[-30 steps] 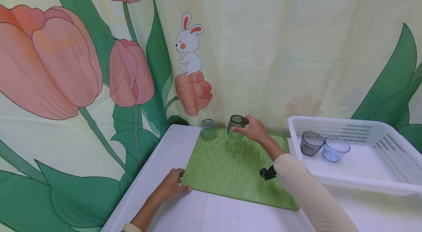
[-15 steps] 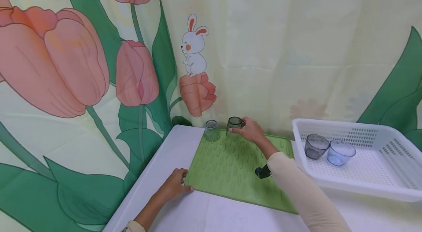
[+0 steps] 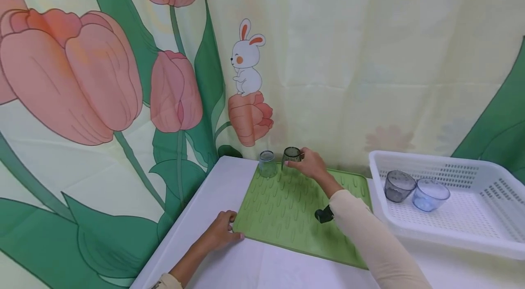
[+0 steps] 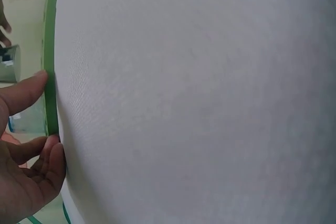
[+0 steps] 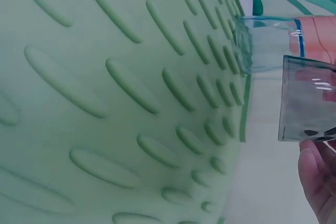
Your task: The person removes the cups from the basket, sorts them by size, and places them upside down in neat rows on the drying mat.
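Right at the centre of the head view, we see the right hand (image 3: 313,164) with thumb and fingers pinched round a dark glass (image 3: 291,156), and that glass is up against the pale backdrop, over the far edge of the green mat (image 3: 283,207). We check the right wrist view, and there it is: the lower end of the dark glass hangs clear of the mat's raised bumps! Just beside it, to its left in the head view, a clear glass (image 3: 268,166) stands on the mat, a blue line round its rim. Down at the lower left of the frame, we find the left hand (image 3: 219,233) holding the near corner of the mat, thumb on the front edge, fingers curled at the side, a close grip in the left wrist view too. Over at the right, we have a white basket (image 3: 430,157), and inside it, towards its left end, a grey bowl (image 3: 399,186) and a blue bowl (image 3: 430,195) sit side by side. Across the upper left, we get big pink tulips (image 3: 98,84) on the curtain (image 3: 348,52), with a white rabbit (image 3: 247,68) printed above the glasses
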A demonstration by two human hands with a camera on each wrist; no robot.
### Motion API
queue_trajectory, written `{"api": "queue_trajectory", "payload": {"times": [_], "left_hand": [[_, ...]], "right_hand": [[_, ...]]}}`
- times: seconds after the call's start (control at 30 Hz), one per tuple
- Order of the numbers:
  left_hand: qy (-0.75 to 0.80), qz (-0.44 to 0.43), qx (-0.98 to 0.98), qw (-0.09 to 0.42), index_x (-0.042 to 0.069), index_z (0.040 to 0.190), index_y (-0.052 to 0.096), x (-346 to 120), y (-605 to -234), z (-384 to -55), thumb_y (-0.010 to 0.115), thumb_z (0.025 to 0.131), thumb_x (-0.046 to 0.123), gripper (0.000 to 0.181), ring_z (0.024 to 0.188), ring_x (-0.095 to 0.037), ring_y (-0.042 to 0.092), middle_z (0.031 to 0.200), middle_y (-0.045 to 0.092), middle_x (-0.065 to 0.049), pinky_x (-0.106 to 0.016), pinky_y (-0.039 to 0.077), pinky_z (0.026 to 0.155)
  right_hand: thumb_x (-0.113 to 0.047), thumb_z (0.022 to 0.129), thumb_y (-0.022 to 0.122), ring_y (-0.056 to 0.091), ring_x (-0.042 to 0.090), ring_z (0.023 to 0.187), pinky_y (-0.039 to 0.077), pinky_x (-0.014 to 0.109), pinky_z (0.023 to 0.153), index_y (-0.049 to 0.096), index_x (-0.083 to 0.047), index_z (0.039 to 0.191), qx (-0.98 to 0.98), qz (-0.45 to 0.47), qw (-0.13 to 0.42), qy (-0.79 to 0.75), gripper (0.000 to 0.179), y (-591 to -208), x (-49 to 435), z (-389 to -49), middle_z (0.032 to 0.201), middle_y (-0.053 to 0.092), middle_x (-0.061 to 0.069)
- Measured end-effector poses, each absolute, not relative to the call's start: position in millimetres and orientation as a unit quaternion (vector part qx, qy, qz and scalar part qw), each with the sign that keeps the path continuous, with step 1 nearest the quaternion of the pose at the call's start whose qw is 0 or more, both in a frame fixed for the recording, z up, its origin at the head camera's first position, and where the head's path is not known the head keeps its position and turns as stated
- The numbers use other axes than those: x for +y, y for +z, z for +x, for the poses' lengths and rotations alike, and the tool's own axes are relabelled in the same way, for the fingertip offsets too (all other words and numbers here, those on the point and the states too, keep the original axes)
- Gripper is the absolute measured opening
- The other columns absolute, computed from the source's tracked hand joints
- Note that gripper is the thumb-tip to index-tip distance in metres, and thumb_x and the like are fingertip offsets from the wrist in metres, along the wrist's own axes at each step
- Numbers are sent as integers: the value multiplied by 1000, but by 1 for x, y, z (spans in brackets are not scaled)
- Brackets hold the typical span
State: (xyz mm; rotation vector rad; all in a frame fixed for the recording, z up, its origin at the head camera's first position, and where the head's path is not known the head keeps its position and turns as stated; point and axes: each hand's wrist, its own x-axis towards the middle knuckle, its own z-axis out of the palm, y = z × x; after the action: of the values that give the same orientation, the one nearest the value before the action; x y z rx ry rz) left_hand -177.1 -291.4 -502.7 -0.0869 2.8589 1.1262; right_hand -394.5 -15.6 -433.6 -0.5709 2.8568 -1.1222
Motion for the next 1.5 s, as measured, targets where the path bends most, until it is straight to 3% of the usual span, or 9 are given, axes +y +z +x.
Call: {"api": "queue_trajectory", "payload": {"times": [0.5,1.5], "left_hand": [[366,-40,929,46,-3,134,51,-289,-503,-179,84,81,19,66,98,-20,52,111,50,-9,-33,48,80],[370,-43,927,49,-2,134,51,-293,-504,-180,84,81,20,66,98,-20,51,113,50,-9,-32,47,78]], "right_hand": [[-50,87,73,63,38,109,53,49,83,54,2,133,930,-171,0,-326,72,-442,-18,-404,124,65,22],[-47,88,72,55,46,124,50,56,93,46,8,142,945,-139,36,-293,80,-454,-22,-412,136,57,29]]}}
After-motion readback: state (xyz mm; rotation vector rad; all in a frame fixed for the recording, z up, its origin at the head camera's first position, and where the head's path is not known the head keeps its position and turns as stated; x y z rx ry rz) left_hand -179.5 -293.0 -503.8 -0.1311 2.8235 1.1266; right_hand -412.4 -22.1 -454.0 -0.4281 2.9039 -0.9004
